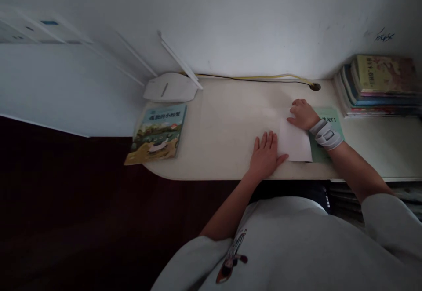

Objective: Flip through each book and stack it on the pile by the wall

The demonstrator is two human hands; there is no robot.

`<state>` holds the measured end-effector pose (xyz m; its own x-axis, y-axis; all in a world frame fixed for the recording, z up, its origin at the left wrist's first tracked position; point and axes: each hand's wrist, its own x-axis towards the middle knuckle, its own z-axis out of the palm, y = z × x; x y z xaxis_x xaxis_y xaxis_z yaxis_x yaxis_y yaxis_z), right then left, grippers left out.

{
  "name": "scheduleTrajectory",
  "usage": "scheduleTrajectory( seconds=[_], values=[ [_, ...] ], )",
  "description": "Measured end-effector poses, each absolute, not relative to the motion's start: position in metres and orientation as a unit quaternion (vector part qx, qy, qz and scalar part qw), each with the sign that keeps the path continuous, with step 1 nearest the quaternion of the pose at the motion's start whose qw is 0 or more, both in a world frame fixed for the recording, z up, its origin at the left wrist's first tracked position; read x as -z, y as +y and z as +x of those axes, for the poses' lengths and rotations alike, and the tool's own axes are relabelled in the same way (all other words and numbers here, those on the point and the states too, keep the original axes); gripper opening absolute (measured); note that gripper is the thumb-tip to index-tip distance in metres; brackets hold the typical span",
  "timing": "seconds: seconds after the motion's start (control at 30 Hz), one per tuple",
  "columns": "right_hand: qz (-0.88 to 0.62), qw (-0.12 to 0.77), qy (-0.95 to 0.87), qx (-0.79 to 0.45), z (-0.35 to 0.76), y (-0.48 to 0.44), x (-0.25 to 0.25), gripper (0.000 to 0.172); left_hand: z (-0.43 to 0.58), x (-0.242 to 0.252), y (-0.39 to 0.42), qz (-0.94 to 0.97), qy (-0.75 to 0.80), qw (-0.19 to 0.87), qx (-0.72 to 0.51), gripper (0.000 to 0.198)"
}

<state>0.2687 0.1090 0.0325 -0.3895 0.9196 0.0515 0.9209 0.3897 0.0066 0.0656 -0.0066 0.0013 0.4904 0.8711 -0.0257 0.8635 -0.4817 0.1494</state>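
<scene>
A white sheet of paper (296,143) lies on the white desk (227,128), its right side overlapping a green book (331,126). My left hand (264,155) rests palm down at the paper's left edge, fingers stretched out and spread, with the thumb on the sheet's lower left corner. At the far end of the paper is my right hand (303,114), its fingers curled and closed down on the upper edge. A light-coloured watch band (327,135) circles the right wrist. My right hand and forearm hide part of the green book.
An illustrated book (158,132) overhangs the desk's rounded left end. Behind it stands a white router (170,87) with upright antennas. Cables (250,78) run along the wall to a hole (315,87). A stack of books (384,84) occupies the back right.
</scene>
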Motion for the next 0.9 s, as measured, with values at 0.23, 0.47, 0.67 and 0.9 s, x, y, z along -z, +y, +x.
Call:
scheduleTrajectory(
  seconds=[0.23,0.47,0.67,0.9],
  values=[
    [-0.520,-0.012,-0.854,-0.014,0.276,0.112,-0.040,0.040,0.067,-0.004,-0.007,0.856,0.511,0.074,-0.017,0.078],
    [-0.501,-0.030,-0.864,-0.031,0.273,0.110,-0.050,0.037,0.068,-0.004,-0.006,0.855,0.513,0.080,-0.013,0.079],
    [-0.523,-0.052,-0.850,-0.027,0.269,0.108,-0.052,0.034,0.069,-0.006,-0.006,0.856,0.513,0.073,0.000,0.081],
    [-0.578,-0.076,-0.813,-0.002,0.260,0.100,-0.056,0.039,0.069,-0.010,-0.006,0.858,0.508,0.075,0.006,0.081]
  ],
)
